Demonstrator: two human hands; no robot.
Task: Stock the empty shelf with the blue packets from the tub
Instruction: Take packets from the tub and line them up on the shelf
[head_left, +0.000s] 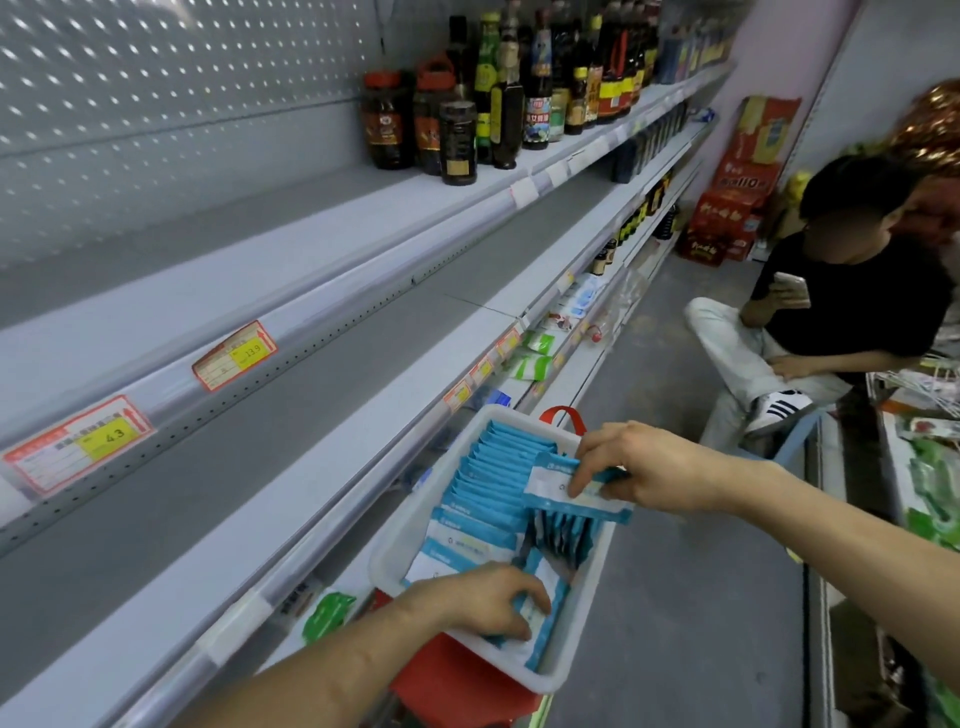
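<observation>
The tub (395, 558) hides most of what seems a red basket (457, 680).

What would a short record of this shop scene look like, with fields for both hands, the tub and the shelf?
tub: white rectangular plastic tub, rows of blue-and-white flat plastic packets standing inside, on a red plastic basket
shelf: long grey metal shelf, no packets on it yet
left grip: holds some packets at the tub's near end
right grip: pinches a single packet above the tub

White tub (387, 564) packed with upright blue packets (498, 467) in rows — one packet (576, 493) lifted flat over its right side. Empty shelf (182, 493) — grey, left of the tub.
</observation>
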